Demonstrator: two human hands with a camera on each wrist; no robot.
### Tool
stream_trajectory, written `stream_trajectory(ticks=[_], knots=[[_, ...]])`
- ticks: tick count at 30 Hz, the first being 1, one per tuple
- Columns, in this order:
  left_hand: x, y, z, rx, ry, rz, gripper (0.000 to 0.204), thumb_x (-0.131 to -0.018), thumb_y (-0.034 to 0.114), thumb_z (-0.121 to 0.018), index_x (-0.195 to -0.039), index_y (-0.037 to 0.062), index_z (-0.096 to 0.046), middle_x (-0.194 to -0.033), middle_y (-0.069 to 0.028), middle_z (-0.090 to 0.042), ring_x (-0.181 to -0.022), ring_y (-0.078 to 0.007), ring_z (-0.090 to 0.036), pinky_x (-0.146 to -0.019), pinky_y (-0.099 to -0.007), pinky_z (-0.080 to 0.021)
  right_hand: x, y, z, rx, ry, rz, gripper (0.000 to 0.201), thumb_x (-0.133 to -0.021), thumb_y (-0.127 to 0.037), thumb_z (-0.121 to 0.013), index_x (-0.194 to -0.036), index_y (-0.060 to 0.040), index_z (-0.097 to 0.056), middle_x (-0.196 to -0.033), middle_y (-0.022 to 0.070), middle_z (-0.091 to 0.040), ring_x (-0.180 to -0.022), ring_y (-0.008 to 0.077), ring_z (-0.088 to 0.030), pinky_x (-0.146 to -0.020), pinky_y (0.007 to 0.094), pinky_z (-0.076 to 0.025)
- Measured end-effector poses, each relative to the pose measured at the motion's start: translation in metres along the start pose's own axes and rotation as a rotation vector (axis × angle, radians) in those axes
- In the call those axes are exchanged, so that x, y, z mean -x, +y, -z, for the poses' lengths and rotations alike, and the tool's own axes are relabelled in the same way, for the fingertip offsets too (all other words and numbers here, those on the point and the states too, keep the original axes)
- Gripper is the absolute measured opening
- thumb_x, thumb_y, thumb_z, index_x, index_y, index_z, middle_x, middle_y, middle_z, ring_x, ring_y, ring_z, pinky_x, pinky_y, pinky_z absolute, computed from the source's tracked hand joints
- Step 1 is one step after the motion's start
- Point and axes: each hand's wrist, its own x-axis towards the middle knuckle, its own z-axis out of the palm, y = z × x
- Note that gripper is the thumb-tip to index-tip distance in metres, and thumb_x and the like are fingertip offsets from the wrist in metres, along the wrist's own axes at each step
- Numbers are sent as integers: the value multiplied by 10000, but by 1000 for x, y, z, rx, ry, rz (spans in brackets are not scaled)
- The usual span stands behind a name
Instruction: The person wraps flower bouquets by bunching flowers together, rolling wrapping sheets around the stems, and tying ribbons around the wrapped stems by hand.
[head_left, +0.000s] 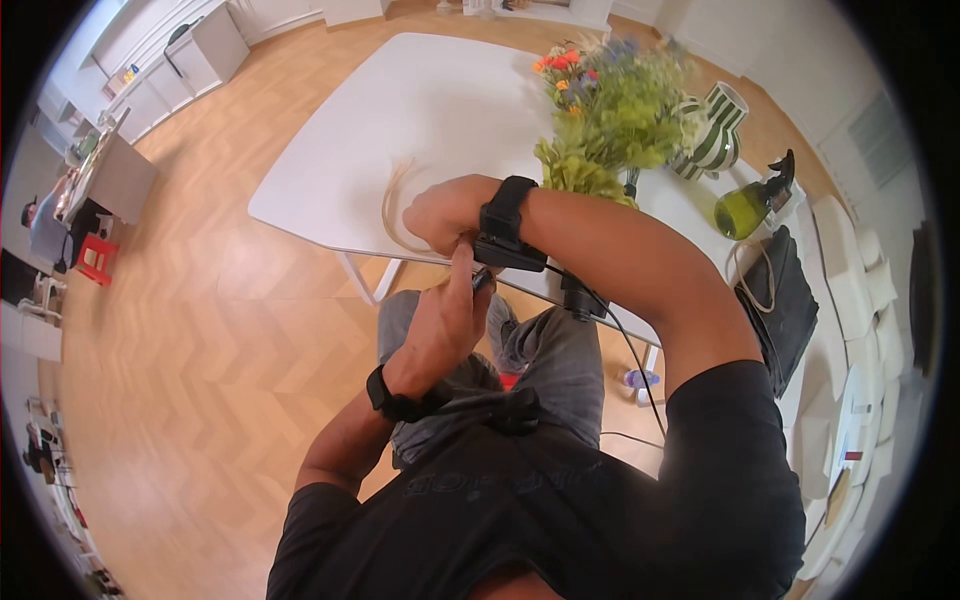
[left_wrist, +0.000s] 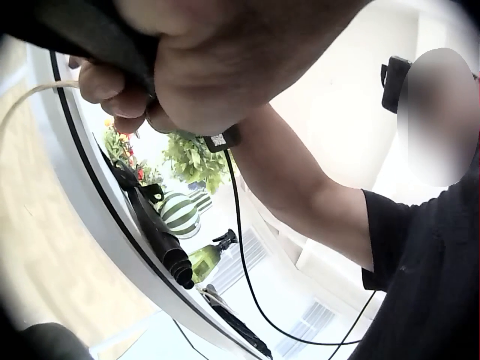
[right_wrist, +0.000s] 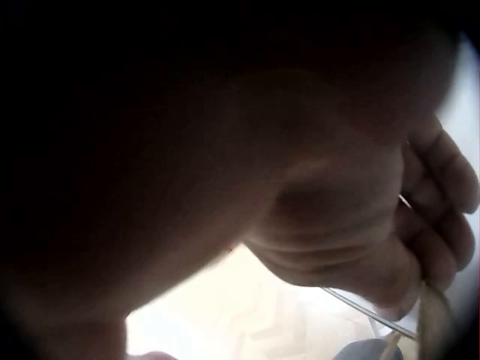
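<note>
My right hand (head_left: 450,212) is bent over the table's near edge, pinching a pale raffia-like strand (right_wrist: 433,319) between thumb and fingers. The strand (head_left: 390,205) loops out over the white tabletop. Just below, my left hand (head_left: 447,315) grips a small dark object (head_left: 483,282), mostly hidden by its fingers, and its fingertips reach up to the right hand. In the left wrist view the left hand (left_wrist: 225,64) fills the top, beside the right fingers (left_wrist: 105,86). A flower bunch (head_left: 615,120) with green leaves lies beyond the right forearm.
On the white table (head_left: 420,100) are a green-striped vase (head_left: 722,130), a green spray bottle (head_left: 742,210) and a black bag-like item (head_left: 785,310) with a pale cord. A black cylindrical item (head_left: 582,298) lies at the near edge. A black cable (head_left: 630,350) hangs from the right wrist.
</note>
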Motion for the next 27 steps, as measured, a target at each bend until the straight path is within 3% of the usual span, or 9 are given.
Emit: stream_trajectory(ticks=[2, 4, 7, 9, 11, 12, 13, 17, 27], knots=[[-4, -4, 1, 3, 44, -42, 337, -909, 99, -591, -1180, -10, -423, -827, -217, -645, -724, -471, -616, -621, -488, -483, -11, -5, 8, -43, -75, 6, 143, -661, -62, -633, -760, 32, -676, -762, 218, -671, -721, 371, -658, -565, 446, -477], [-7, -18, 1, 74, -60, -100, 274, -938, 142, -579, -1136, -28, -497, -763, -164, -621, -626, -312, -624, -556, -388, -461, -15, -8, 11, -81, -147, 13, 154, -664, -75, -652, -773, 31, -675, -790, 225, -674, -732, 382, -654, -575, 443, -484], [-12, -5, 14, 306, -246, 253, 274, -986, 178, -543, -1158, -35, -545, -741, -86, -590, -597, -132, -543, -529, -288, -416, -10, -5, 9, -103, 169, 91, 159, -721, -108, -640, -802, 27, -665, -737, 207, -654, -677, 384, -624, -591, 426, -490], [-11, -8, 18, 594, -212, 293, 291, -1000, 181, -528, -1198, -32, -538, -744, -59, -573, -603, -96, -509, -532, -266, -408, 19, -7, 11, -222, 865, 113, 183, -804, -153, -603, -850, 15, -658, -660, 163, -625, -609, 313, -598, -585, 391, -482], [-12, -8, 21, 977, -137, 336, 299, -1027, 176, -490, -1240, -32, -526, -763, -19, -544, -603, -81, -471, -549, -240, -408, 75, -20, 28, -604, 990, -68, 241, -878, -215, -573, -874, 12, -653, -612, 106, -610, -581, 197, -596, -549, 337, -467], [-13, -6, 25, 980, -128, 335, 299, -1027, 176, -490, -1240, -32, -526, -763, -19, -544, -603, -81, -471, -549, -240, -408, 105, -33, 29, -858, 974, -210, 343, -891, -255, -567, -700, 27, -607, -616, 138, -605, -535, 247, -621, -531, 348, -462], [-14, -5, 27, 1053, -103, 352, 305, -1024, 177, -499, -1252, -25, -525, -776, -24, -550, -606, -82, -476, -551, -239, -408, 123, -36, 19, -947, 940, -323, 365, -908, -266, -569, -693, 25, -618, -617, 103, -615, -496, 148, -584, -506, 308, -444], [-19, -3, 24, 1278, -90, 353, 322, -1020, 189, -520, -1280, 0, -525, -797, -23, -558, -611, -84, -484, -559, -236, -408, 112, -28, -56, -1206, 761, -432, 371, -950, -302, -553, -792, 20, -651, -658, 79, -657, -562, 124, -588, -505, 282, -451], [-17, 10, 25, 1449, -155, 345, 247, -1019, 181, -526, -1215, 35, -559, -809, -33, -550, -624, -95, -491, -571, -255, -417, 70, -34, -107, -2308, 437, -67, 522, -1044, -444, -370, -782, -51, -592, -703, 103, -658, -641, 227, -665, -594, 279, -481]])
